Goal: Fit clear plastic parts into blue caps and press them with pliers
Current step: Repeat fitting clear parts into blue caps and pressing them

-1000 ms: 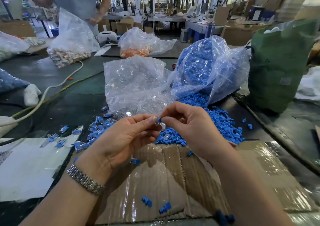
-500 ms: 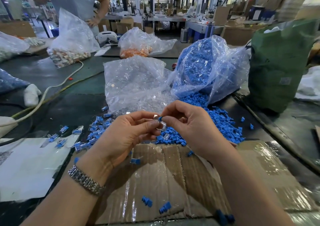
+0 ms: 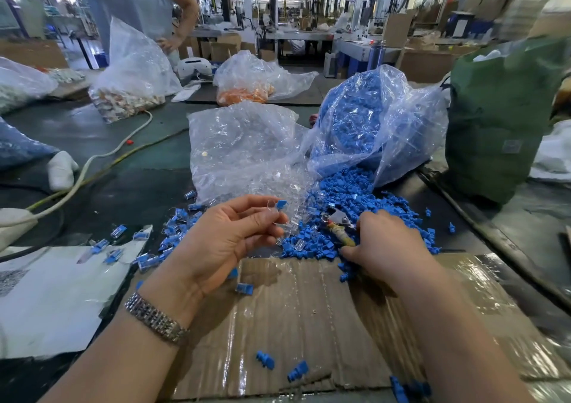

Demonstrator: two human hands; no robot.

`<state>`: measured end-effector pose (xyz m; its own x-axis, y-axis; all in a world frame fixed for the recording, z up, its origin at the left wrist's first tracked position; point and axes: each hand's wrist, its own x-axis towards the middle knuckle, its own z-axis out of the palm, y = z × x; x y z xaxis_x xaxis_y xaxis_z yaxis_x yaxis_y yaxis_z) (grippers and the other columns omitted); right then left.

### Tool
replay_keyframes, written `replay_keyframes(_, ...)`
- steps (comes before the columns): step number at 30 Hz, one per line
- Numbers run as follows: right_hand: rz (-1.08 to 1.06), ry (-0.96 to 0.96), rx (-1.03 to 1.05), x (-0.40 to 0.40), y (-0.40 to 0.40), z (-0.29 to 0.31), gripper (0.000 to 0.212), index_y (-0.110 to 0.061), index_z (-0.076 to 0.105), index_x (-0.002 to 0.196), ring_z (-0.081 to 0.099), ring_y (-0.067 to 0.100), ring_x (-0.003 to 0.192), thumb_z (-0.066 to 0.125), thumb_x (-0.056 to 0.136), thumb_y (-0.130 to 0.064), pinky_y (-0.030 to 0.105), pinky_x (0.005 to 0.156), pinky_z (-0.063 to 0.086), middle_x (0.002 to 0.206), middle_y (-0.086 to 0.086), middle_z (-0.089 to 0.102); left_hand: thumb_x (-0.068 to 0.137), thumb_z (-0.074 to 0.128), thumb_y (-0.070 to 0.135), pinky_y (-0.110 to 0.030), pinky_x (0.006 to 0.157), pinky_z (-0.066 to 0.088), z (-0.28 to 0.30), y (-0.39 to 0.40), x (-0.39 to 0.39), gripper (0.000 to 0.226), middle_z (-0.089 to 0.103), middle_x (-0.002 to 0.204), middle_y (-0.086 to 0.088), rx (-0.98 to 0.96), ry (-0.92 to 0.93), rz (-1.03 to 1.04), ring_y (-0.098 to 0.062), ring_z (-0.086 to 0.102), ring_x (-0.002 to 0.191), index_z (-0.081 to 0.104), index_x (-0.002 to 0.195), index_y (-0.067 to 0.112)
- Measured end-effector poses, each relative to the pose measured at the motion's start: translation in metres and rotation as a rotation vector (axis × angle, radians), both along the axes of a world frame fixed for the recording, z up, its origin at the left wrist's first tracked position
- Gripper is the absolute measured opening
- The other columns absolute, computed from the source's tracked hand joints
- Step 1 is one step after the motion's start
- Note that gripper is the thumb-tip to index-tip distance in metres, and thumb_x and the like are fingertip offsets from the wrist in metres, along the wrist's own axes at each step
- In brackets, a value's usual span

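My left hand (image 3: 228, 242) pinches a clear plastic part with a blue cap (image 3: 279, 206) on it, held up above the table. My right hand (image 3: 383, 245) lies on the pile of loose blue caps (image 3: 364, 198) and grips the handle of the pliers (image 3: 338, 226), whose metal jaws point up and left. A clear bag of clear parts (image 3: 244, 152) sits behind my left hand. An open bag of blue caps (image 3: 367, 118) spills onto the pile.
Taped cardboard (image 3: 309, 316) lies under my forearms with a few loose caps on it. Assembled pieces (image 3: 173, 236) are scattered at left near a white sheet (image 3: 52, 297). A green sack (image 3: 500, 115) stands at right. A white cable (image 3: 92, 165) and other bags lie at the back, where a person stands.
My right hand left the part, dropped right onto the blue pile and took hold of the pliers. My left hand keeps the capped part, now held alone.
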<state>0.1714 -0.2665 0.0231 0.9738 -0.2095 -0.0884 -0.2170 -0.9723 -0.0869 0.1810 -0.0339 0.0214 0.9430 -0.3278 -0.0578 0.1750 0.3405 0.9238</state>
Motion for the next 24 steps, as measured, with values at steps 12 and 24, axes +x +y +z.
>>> replay_keyframes(12,0.170,0.004,0.830,-0.008,0.004,0.020,0.019,-0.002,0.067,0.093,0.061,0.019,0.063,0.064,0.095,-0.020,0.041,0.070,0.053,0.066,0.004,0.064,0.076,0.070,0.012,-0.026,0.069,0.062,0.001,0.002,0.003,0.037,0.076,0.104,-0.015,-0.044,-0.006,0.142,-0.018,0.073,0.083,0.069,0.113,0.005)
replay_keyframes(24,0.400,0.249,1.021,-0.023,0.030,0.025,0.022,-0.011,0.060,0.086,0.071,0.019,0.079,0.053,0.104,-0.022,0.047,0.091,0.056,0.076,0.002,0.068,0.073,0.072,0.018,-0.024,0.077,0.059,0.000,-0.003,0.000,0.028,0.077,0.098,-0.005,0.138,-0.145,0.150,-0.013,0.072,0.091,0.075,0.101,0.015)
